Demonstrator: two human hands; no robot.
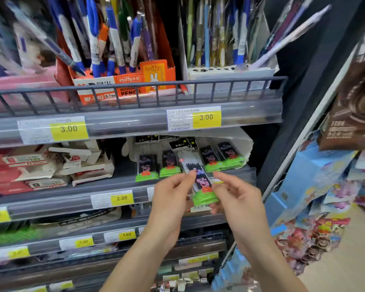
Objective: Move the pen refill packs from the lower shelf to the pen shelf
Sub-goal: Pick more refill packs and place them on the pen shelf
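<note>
Between both hands, in front of the second shelf, is a pen refill pack [200, 183] with a cartoon figure and a green bottom. My left hand [171, 199] pinches its left edge and my right hand [238, 199] pinches its right edge. Several more packs of the same kind [169, 165] stand in a white tray [246, 144] on that shelf behind the held one. The pen shelf [135, 114] above carries an orange pencil box [122, 85] full of pens and a white pen holder [230, 72].
A dark wire rail [135, 85] runs along the front of the pen shelf. Red and white boxes [40, 167] lie left on the second shelf. Yellow price tags [207, 118] line the shelf edges. Hanging packets [325, 186] crowd the right side.
</note>
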